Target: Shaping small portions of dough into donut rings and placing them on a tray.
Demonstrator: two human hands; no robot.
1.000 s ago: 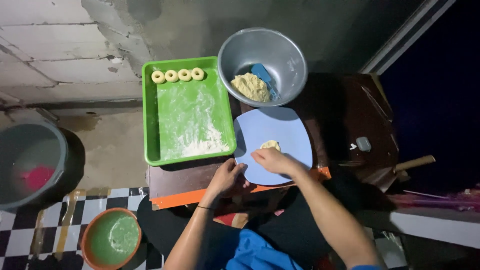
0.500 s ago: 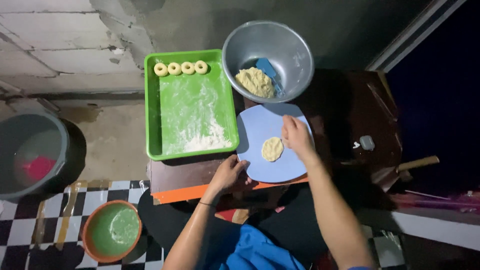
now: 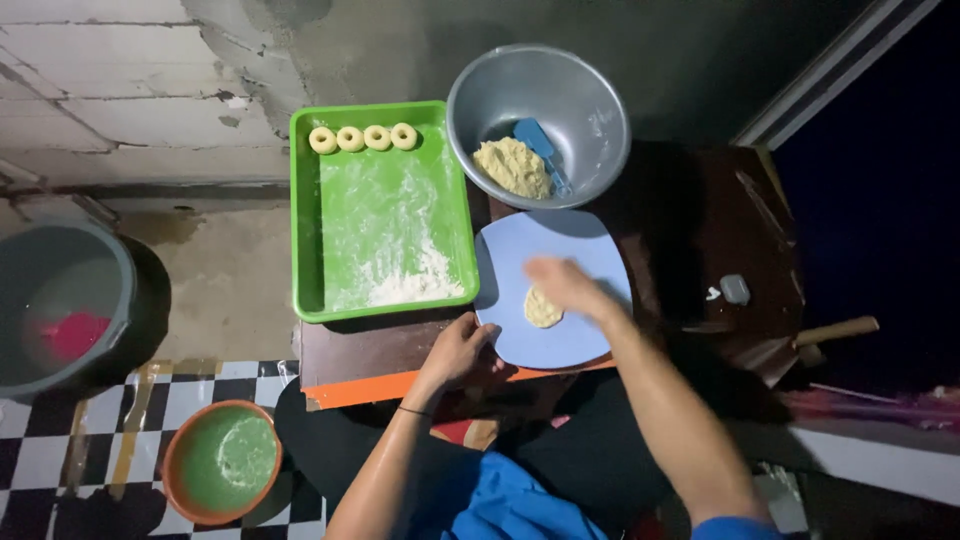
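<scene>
At the centre of the frame the person's right hand hangs over a pale blue plate, blurred in the picture, so I cannot tell whether the fingers are spread or curled. Just beneath it, touching or nearly so, lies a small flat disc of dough. The left hand rests at the plate's lower left edge, fingers bent against the rim as if steadying it; it grips nothing else.

By my reading the step in hand is pressing a piece flat on the plate. Shaping it like the others would call for a hole through the middle and a careful lift, since soft dough of this kind likely sticks and tears.

Above the plate, at upper centre, a metal bowl holds a lump of the same dough with a blue scraper leaning beside it. To the left a green tray, dusted with flour, carries four rings in a row along its top edge (neat and evenly spaced).

Lower left, on the checked floor, sits an orange-rimmed bowl. A grey bucket stands at the left edge.
</scene>
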